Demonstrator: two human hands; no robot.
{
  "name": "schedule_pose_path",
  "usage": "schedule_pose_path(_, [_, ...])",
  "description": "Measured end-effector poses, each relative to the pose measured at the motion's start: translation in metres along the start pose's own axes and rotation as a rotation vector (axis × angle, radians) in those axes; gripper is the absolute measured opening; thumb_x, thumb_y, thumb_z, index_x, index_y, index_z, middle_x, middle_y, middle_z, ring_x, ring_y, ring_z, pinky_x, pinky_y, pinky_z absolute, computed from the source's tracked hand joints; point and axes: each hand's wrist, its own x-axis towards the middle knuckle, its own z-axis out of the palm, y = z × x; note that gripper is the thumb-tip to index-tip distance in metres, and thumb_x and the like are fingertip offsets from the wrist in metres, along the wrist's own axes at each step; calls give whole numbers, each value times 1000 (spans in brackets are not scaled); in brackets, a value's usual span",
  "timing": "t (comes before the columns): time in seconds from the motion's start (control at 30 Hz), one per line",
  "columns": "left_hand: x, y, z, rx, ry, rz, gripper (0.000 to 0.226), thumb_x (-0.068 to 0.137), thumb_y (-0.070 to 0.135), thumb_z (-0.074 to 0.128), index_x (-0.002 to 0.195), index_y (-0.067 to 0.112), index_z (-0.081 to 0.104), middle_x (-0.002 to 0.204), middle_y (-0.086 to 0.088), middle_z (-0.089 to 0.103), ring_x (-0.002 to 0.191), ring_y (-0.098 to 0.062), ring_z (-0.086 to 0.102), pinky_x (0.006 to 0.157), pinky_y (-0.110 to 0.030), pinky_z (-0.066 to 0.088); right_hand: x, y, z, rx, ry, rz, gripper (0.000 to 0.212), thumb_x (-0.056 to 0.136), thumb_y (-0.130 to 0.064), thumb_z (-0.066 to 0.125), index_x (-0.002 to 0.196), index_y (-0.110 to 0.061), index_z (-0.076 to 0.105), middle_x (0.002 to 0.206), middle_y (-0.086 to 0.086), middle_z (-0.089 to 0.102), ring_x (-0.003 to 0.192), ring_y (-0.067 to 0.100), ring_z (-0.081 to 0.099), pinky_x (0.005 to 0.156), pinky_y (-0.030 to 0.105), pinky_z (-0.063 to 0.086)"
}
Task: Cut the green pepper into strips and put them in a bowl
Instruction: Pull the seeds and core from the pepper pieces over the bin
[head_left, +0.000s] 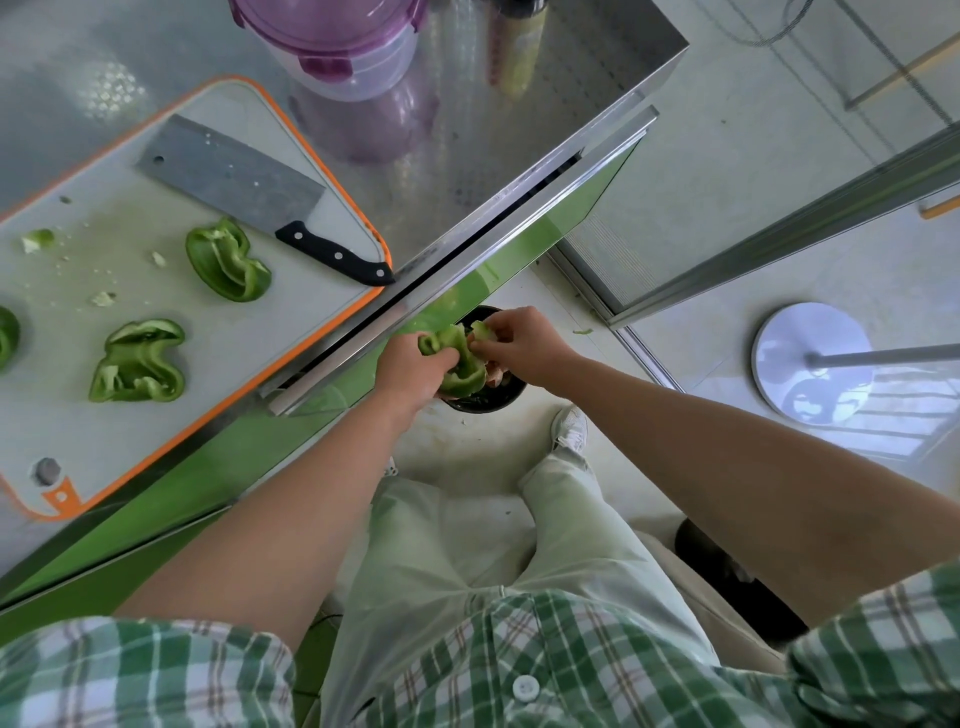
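— Where is the pepper right now?

— One pepper piece (457, 364) is off the counter, held over a black bin (498, 397) on the floor. The left hand (410, 371) has its fingers curled round the piece's lower left side. The right hand (522, 340) pinches a pale scrap (480, 330) at its top edge, at about one o'clock from the piece. I read that as pulling out pith or seeds, though it is too small to be sure.

— And the rest of it?

— On the cutting board (249, 338), out at nine to ten o'clock from the hands. A curled chunk (226, 262) lies mid-board and a wider chunk (140, 364) lies at seven o'clock from it. A third chunk (8, 335) is cut off by the left edge of the view. Pale crumbs are scattered between them.

— Any strips yet?

— None that I can see. The pepper looks opened into large pieces and is being cleaned, so all the slicing and the move to a bowl are left. The cleaver (244, 192) lies flat on the board's far corner, at eleven o'clock, and no hand is on it.

— A bowl?

— There's a clear container with a purple clip lid (343, 47) at twelve o'clock on the steel counter (493, 130), but I cannot tell whether it is meant to be the bowl.

— Any labels or writing?

— Nothing legible, not on the blade, the board or the container.
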Motion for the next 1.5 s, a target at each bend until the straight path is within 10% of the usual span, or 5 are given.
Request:
schedule_pose_path(0.17, [-1, 2, -3, -50, 0, -10, 14, 83, 5, 65, 74, 14, 59, 79, -11, 62, 80, -25, 61, 83, -47, 55, 0, 4, -1, 294, -61, 179, 15, 87, -11, 69, 98, -1, 67, 90, 24, 71, 79, 34, 68, 91, 61, 46])
schedule_pose_path(0.67, [-1, 1, 1, 84, 48, 73, 24, 76, 3, 72, 79, 21, 56, 83, -3, 63, 85, -25, 60, 79, -37, 50, -1, -14, -2, 116, -94, 275, 29, 76, -7, 75, 97, 9, 63, 74, 16, 73, 81, 33, 72, 86, 48, 53])
schedule_pose_path(0.93, [3, 3, -1, 27, 114, 50, 14, 78, 2, 69, 85, 10, 60, 84, -7, 63, 82, -24, 59, 73, -28, 45, -3, -11, -5, 546, -40, 379, 7, 81, 4, 69, 86, 2, 65, 80, 16, 68, 69, 23, 70, 72, 31, 60])
schedule_pose_path(1.1, [4, 2, 0, 41, 73, 53, 20, 78, 2, 69, 86, 16, 58, 86, -6, 62, 88, -27, 60, 80, -33, 48, -3, -13, -5, 416, -111, 382, 32, 75, -5, 79, 100, 6, 63, 93, 21, 72, 85, 30, 72, 82, 37, 58])
schedule_pose_path(1.5, [2, 1, -3, -273, 23, -100, 25, 86, -12, 57, 102, 7, 53, 111, -20, 59, 91, -37, 66, 52, -32, 59, 10, 7, -9, 448, 188, 488, 26, 80, 2, 72, 104, 6, 62, 79, 11, 68, 63, 23, 70, 70, 36, 61])
